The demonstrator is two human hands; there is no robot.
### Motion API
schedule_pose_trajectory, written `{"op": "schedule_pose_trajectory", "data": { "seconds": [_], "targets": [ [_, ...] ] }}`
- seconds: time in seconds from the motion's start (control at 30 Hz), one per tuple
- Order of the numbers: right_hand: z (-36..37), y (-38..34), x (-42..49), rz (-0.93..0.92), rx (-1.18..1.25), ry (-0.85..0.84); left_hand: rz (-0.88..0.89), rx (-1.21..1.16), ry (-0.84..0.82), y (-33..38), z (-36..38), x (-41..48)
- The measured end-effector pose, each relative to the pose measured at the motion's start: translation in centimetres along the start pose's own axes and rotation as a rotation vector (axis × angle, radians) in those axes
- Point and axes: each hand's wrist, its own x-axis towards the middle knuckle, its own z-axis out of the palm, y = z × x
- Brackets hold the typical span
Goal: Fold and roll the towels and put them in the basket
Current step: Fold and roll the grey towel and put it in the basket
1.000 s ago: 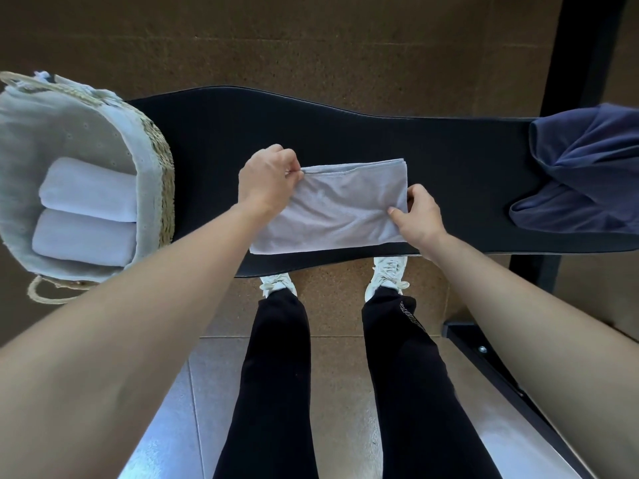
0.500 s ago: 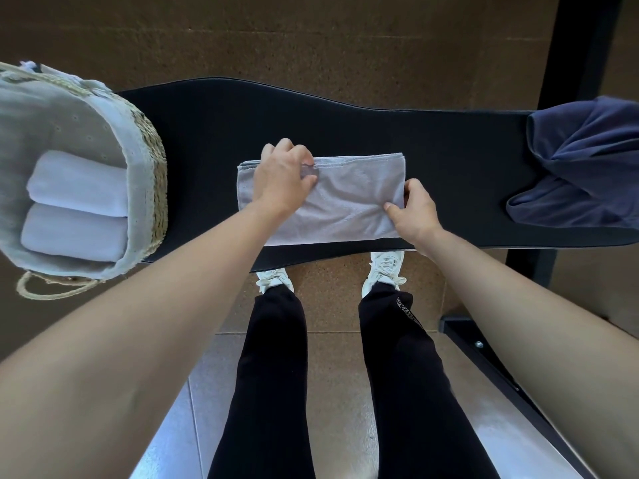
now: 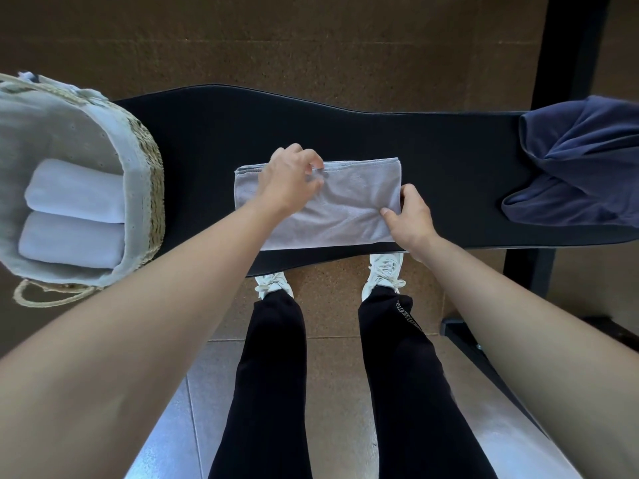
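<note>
Far left, the basket sits at the end of the black table, lined with cloth. Two rolled towels already lie inside side by side, touching, so part of the job looks done. It's parked within easy reach of your left arm, handy for dropping the next roll in.

Next over, your left hand rests on the left part of the grey towel, fingers curled and pinching the cloth near its far edge. Probably pinning that end flat so the folded layers don't slide.

The grey towel lies folded into a wide strip on the table, near the front edge, directly in front of you. Some wrinkles in the middle; not rolled yet.

Your right hand is at the towel's right end, thumb on top, fingers curled around the short edge and gripping it. That looks like the start of a roll or one more fold from the right.

Far right, a dark blue cloth lies bunched up, well apart from the grey one, likely waiting its turn.
</note>
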Motion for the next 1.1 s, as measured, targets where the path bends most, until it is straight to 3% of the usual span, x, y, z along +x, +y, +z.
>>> {"op": "schedule_pose_trajectory", "data": {
  "seconds": [0.13, 0.4, 0.57, 0.7, 0.83, 1.1],
  "targets": [
    [-0.1, 0.0, 0.0, -0.011, 0.006, -0.012, 0.06, 0.071, -0.025, 0.5, 0.6, -0.1],
    [-0.1, -0.1, -0.1, -0.012, 0.011, -0.021, -0.047, 0.153, 0.042, 0.3, 0.1, 0.9],
    [0.0, 0.1, -0.6, -0.03, 0.017, -0.011, -0.064, 0.092, 0.222, 0.6, 0.0, 0.3],
    [-0.3, 0.1, -1.3, -0.048, 0.1, 0.018, 0.13, 0.012, 0.29, 0.0, 1.4, -1.4],
    [-0.9, -0.2, -2.6, -0.066, 0.183, 0.028, 0.199, 0.161, 0.246, -1.7, 3.5, -3.7],
    [-0.9, -3.7, -5.3, -0.192, 0.225, 0.049, -0.066, 0.237, 0.068, -1.8, 4.0, -5.7]
  ]
}}
